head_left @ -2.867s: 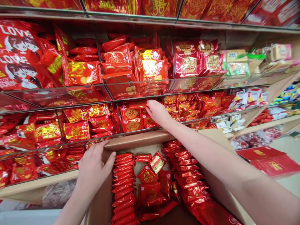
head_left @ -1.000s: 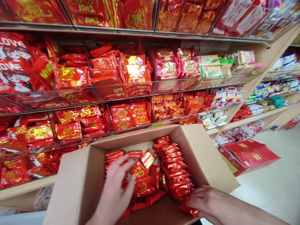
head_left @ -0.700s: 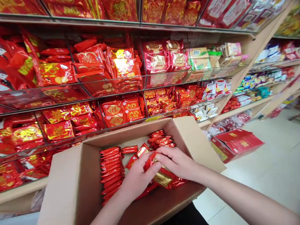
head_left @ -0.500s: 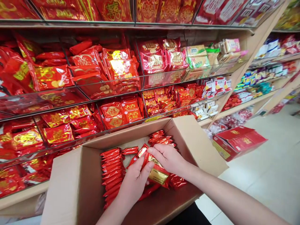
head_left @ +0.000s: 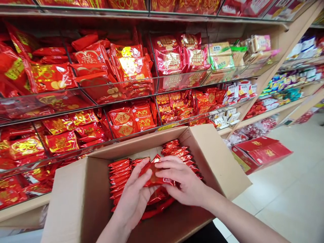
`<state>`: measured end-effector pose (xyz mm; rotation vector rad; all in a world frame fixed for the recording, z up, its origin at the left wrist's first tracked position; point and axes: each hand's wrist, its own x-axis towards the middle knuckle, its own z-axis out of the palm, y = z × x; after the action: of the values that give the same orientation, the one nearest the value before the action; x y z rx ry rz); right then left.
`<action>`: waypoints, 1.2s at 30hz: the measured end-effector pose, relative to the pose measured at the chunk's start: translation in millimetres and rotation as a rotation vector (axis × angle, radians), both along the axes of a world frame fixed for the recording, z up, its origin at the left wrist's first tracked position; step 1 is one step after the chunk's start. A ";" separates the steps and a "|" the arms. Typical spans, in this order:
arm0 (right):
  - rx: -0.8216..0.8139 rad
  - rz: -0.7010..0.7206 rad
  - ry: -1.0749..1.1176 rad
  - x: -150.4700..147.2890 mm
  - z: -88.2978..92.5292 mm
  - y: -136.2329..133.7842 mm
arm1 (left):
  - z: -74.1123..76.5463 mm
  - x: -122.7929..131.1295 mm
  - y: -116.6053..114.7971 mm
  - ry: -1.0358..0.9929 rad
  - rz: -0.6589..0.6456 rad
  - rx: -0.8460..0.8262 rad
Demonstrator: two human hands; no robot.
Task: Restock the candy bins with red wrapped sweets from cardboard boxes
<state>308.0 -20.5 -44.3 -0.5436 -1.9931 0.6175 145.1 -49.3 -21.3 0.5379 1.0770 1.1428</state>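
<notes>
Between my two hands is a red foil snack packet [head_left: 156, 176], over the middle of an open cardboard box [head_left: 66, 199]. The fingers and thumb of my left hand [head_left: 136, 190] grip its left end. My right hand [head_left: 183, 179] lies across its right side, fingers on top and thumb below. Inside the box, a row of red packets [head_left: 120, 175] stands packed along the left. Another row [head_left: 174, 145] runs along the right, partly covered by my right hand. More loose red packets [head_left: 160, 195] lie beneath my hands.
Shelves with clear fronts [head_left: 118, 92] rise behind the box, filled with red and gold packets [head_left: 62, 141]. Green and white packs [head_left: 221, 55] sit farther right. A red carton [head_left: 262, 153] rests on the tiled floor [head_left: 283, 202] at the right.
The packet has been turned: its gold panel faced up before, and a plain red side shows now. My right hand has shifted from its upper end to its right side.
</notes>
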 end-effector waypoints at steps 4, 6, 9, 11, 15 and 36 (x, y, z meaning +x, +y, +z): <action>-0.621 -0.079 0.365 -16.4 -10.8 -4.4 | -10.2 3.6 -1.6 0.348 0.207 0.265; -0.946 -0.170 0.560 -28.0 -13.5 -1.1 | -14.5 6.3 -1.7 0.439 0.249 0.368; -1.000 -0.197 0.610 -40.5 -13.8 5.8 | -17.1 7.6 -0.4 0.355 0.228 0.329; -0.846 -0.219 0.554 -44.2 -14.2 6.9 | -18.5 5.7 1.2 0.257 0.220 0.236; -0.698 -0.202 0.395 -47.2 -18.8 0.3 | -24.7 -1.2 3.3 0.374 0.325 0.186; -1.036 -0.062 0.491 -40.5 9.2 11.8 | 8.6 -7.9 -1.3 0.020 0.334 0.184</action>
<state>267.5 -8.7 -35.2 -0.9336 -1.0806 1.5792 137.2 -50.7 -12.7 0.5252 1.1119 1.5422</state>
